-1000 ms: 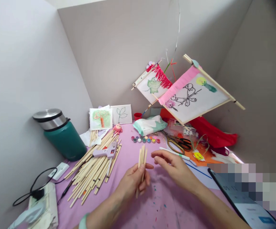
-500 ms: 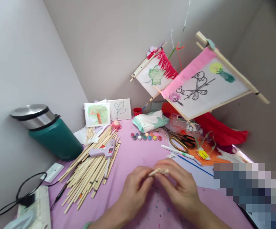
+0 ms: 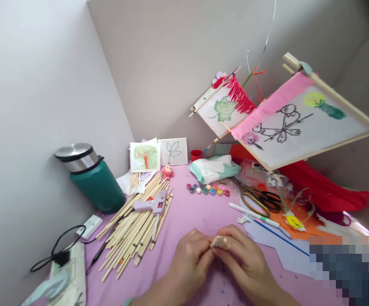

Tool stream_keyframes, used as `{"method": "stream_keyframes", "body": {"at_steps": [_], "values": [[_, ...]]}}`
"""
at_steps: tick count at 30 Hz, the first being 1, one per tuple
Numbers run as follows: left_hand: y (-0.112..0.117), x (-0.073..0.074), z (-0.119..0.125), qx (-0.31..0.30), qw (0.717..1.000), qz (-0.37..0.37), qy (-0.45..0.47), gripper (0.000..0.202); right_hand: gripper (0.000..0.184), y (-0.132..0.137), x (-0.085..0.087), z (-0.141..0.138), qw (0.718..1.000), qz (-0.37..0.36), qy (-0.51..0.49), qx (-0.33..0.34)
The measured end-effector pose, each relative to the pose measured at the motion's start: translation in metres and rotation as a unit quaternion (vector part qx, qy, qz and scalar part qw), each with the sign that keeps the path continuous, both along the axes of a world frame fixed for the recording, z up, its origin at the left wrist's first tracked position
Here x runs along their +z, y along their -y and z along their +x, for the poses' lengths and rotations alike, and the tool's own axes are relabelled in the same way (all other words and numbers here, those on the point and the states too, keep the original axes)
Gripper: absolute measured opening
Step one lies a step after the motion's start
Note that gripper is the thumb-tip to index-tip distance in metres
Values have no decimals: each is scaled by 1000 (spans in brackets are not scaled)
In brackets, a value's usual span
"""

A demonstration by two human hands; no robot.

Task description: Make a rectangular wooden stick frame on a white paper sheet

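Close together above the pink tablecloth (image 3: 184, 221), my two hands meet at the fingertips around a small pale beige piece (image 3: 219, 242). Its end faces the camera; its kind I cannot make out. My left hand (image 3: 192, 255) is closed, thumb and fingers pinching the piece's left side. My right hand (image 3: 246, 261) pinches it from the right between thumb and forefinger. Left of the hands lies a pile of thin wooden sticks (image 3: 130, 238), with a lilac hot glue gun (image 3: 152, 206) on top.
A green bottle (image 3: 95, 182) stands at the left. Paint pots (image 3: 208, 189), a wet-wipe pack (image 3: 214, 169) and scissors (image 3: 256, 204) lie behind. Two stick-framed pictures (image 3: 276, 123) lean over the right side. Blue-white paper (image 3: 286, 250) lies at right.
The camera has swung left, so the scene sits farther right in the picture. The pale piece is turned in my fingers, showing its end more.
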State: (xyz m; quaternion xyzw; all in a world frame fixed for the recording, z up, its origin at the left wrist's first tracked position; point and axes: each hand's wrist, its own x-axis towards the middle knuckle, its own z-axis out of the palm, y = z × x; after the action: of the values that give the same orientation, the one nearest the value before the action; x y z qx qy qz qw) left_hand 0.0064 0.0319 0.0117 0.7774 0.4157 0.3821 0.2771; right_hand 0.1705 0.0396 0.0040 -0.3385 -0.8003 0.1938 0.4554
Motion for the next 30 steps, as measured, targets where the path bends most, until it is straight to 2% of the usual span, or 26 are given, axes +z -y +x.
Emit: {"method": "stream_keyframes", "body": {"at_steps": [3, 8, 10, 13, 14, 18, 22, 25, 28, 30], "values": [[-1, -2, -1, -13, 999, 44, 0, 21, 16, 2, 0, 1, 1000, 9, -8, 16], [-4, -8, -2, 30, 996, -54, -64, 22, 13, -1, -4, -5, 997, -70, -26, 23], [-4, -10, -3, 22, 998, -20, -60, 21, 14, -1, -4, -6, 996, -80, -43, 27], [-3, -10, -3, 6, 997, 73, -35, 24, 15, 0, -2, -5, 996, -66, -56, 33], [-3, -10, -3, 6, 996, 80, -38, 24, 15, 0, -2, -4, 996, -67, -54, 36], [-3, -10, -3, 26, 996, 34, -78, 24, 16, 0, -1, -3, 993, -98, -50, 37], [-4, -12, -4, 7, 993, 104, -50, 23, 18, -1, -3, -3, 997, -35, -61, 37], [-4, -11, -5, 30, 995, 55, -73, 24, 17, -1, -4, -5, 995, -75, -57, 30], [-3, -9, -5, 37, 996, 44, -75, 25, 17, -1, -4, -8, 993, -99, -60, 17], [-4, -7, -5, 39, 996, -3, -74, 27, 17, -2, -4, -9, 989, -136, -63, 9]]}}
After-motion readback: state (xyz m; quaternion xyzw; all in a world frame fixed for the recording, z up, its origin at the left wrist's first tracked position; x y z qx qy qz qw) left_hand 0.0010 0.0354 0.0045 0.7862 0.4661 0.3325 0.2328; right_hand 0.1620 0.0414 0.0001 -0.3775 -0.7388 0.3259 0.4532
